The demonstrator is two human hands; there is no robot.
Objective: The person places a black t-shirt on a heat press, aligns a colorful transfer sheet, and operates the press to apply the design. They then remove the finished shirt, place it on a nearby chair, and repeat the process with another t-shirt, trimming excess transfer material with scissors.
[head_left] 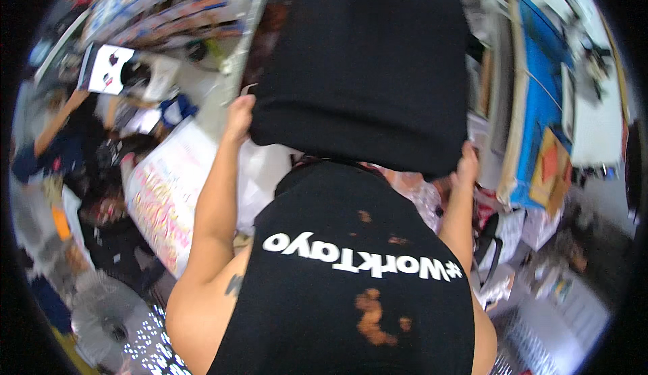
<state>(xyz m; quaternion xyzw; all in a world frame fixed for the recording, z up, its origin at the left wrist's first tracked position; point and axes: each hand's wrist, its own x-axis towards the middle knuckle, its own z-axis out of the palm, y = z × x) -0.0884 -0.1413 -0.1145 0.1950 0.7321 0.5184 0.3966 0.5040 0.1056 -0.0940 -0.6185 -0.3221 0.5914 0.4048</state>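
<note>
A large piece of black cloth (364, 58), squarish and smooth with a thick fold along its near edge, is held out in front of my chest. My left hand (240, 116) grips its near left side, with the thumb showing and the other fingers hidden. At the near right corner, my right hand (467, 164) is closed on the same cloth, its fingers partly out of sight and blurred. Whether the cloth is one garment or several layers, I cannot tell. Below it shows the black sleeveless top (351, 260) I wear, with white lettering and brownish patches.
On the left, another person holds up a white panel with dark shapes (106, 69). A white sack with pink and yellow print (169, 193) is beside my left arm. To the right stand blue panels (540, 98) and a brown cardboard piece (552, 166). A round fan (115, 328) is at lower left.
</note>
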